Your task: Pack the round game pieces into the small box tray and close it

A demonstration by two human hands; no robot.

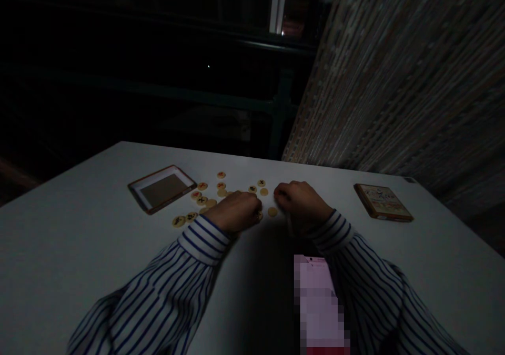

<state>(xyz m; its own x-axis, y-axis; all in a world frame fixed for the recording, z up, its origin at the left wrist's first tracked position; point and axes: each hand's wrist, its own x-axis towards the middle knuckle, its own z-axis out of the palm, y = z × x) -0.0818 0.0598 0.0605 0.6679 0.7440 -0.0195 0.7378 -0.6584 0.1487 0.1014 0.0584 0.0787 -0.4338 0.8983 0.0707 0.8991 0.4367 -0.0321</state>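
Round wooden Chinese chess pieces [201, 200], marked in red or black, lie scattered across the middle of the white table [158, 260]. Some lie blank side up. Above the near right end of this spread, my left hand [239, 211] is closed with its knuckles up, and the edge of a pale piece [260, 215] shows at its fingertips. My right hand [300, 202] is curled, thumb and fingers together, just right of a blank piece [272, 212]. Whatever it may hold is hidden. Two more marked pieces [261, 183] sit beyond, between the hands.
An open shallow box tray [173, 168] rests at the left. On the right lies a flat box with a printed top [382, 200]. A lit phone [319, 302], its screen blurred out, is by my right forearm. A string curtain [355, 81] hangs behind the table's right side.
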